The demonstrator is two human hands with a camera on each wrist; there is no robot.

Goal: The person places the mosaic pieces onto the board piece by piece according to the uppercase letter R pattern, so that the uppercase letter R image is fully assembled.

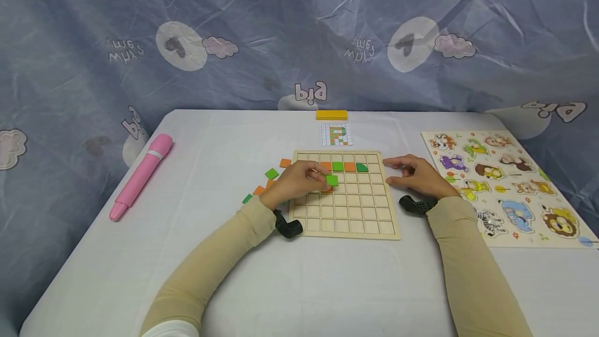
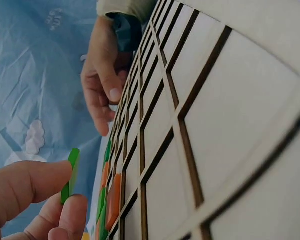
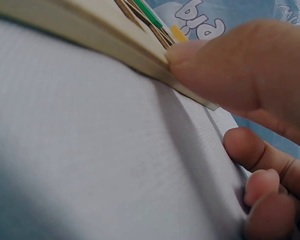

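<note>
My left hand (image 1: 297, 178) pinches a small green square tile (image 1: 332, 180) between thumb and fingers, just above a wooden grid board (image 1: 360, 214). In the left wrist view that tile (image 2: 70, 175) is tilted on edge, apart from the board. A row of tiles lies in the board's upper cells, including a green square (image 1: 338, 167), an orange square (image 1: 350, 167) and a dark green rounded piece (image 1: 362, 167). Another orange tile (image 2: 113, 199) sits one row nearer, partly hidden by my left hand. My right hand (image 1: 416, 175) rests at the board's right edge, fingers loosely bent, holding nothing.
Loose tiles, such as an orange one (image 1: 285, 163) and a green one (image 1: 272, 173), lie left of the board. Behind it are a pattern card (image 1: 336, 134) and a yellow block (image 1: 331, 115). An animal puzzle board (image 1: 507, 186) lies right, a pink tube-shaped object (image 1: 140, 178) left.
</note>
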